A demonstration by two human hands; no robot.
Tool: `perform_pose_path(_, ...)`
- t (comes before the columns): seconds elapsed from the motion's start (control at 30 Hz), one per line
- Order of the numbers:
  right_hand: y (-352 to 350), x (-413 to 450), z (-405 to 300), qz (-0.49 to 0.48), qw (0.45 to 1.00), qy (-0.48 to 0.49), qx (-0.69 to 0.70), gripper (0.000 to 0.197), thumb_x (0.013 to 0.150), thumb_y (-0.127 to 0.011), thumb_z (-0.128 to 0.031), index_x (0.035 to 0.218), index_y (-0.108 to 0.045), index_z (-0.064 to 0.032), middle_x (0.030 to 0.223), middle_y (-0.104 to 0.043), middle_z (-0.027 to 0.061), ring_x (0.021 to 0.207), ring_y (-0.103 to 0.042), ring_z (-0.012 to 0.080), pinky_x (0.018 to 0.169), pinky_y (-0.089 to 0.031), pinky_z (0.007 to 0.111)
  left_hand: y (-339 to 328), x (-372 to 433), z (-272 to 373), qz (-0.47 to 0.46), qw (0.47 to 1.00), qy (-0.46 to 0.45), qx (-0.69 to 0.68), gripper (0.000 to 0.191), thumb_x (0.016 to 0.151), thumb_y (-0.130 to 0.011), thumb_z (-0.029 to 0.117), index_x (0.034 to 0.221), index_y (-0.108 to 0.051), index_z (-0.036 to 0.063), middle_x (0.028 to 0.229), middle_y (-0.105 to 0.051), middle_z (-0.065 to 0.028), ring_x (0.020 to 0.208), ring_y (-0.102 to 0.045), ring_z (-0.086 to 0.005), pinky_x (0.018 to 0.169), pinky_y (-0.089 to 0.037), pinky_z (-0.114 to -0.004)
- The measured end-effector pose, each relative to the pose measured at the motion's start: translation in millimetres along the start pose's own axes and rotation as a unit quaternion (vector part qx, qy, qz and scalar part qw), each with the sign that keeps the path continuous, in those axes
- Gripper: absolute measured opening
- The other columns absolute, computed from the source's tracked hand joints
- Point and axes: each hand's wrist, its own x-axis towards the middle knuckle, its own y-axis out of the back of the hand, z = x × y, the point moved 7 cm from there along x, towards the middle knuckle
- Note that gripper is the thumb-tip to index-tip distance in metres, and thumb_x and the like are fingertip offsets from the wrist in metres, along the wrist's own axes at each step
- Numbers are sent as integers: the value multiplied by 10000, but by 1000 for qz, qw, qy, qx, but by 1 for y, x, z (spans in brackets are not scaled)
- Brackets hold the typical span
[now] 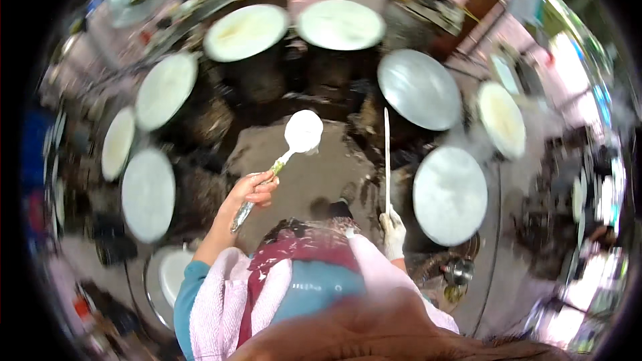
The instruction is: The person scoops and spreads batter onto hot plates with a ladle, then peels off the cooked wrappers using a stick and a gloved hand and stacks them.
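Observation:
My bare left hand (256, 190) grips the handle of a ladle (304, 131) whose round bowl looks white with batter or a similar coating. It is held over the grey floor in front of me. My right hand (392, 225), in a whitish glove, is closed on the lower end of a long thin pale stick (386, 155) that points away from me. Right of the stick stand a round white griddle or cover (450, 195) and a grey metal one (419, 89). To the left is another round pale surface (148, 195).
More round pale surfaces (246, 32) (341, 25) (167, 91) form an arc around me on dark stands. Steam drifts at the right. A metal pot (458, 272) sits at the lower right, and a large round tray or basin (173, 273) at the lower left.

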Motion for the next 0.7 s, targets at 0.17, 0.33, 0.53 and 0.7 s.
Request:
perform_pose_path(0.17, 86, 11, -19, 124, 991, -32, 29, 449, 885, -580, -149, 1314, -454, -103, 699, -549, -32, 482, -431, 30, 404, -341, 174, -146, 129, 19, -56, 985, 35, 162, 270, 942, -466, 290, 858, -526, 41, 520, -336, 101, 313, -251, 3, 356, -198, -195)
perform_pose_path(0.33, 92, 52, -67, 207, 970, -34, 121, 419, 877, -589, -144, 1272, -471, -68, 710, -519, -36, 487, -403, 14, 406, -310, 161, -244, 270, 37, -91, 952, 44, 290, 308, 947, -445, 319, 821, -511, 46, 508, -331, 63, 361, -282, -28, 385, -222, -214)
perform_pose_path(0.53, 58, 177, -119, 274, 950, 130, -66, 447, 876, -579, -142, 1281, -448, -5, 982, -608, 54, 833, -552, 123, 771, -446, 248, -279, 436, 27, -73, 943, -5, 325, 260, 935, -428, 201, 829, -475, -32, 580, -406, -12, 427, -342, -95, 408, -290, -242)
perform_pose_path(0.7, 36, 227, -83, 353, 923, 68, -137, 434, 896, -539, -175, 1282, -430, -9, 910, -603, 120, 751, -567, 183, 707, -468, 303, -255, 524, -3, -64, 884, -84, 455, 196, 868, -533, 149, 849, -521, -46, 634, -529, -98, 484, -499, -180, 466, -397, -320)
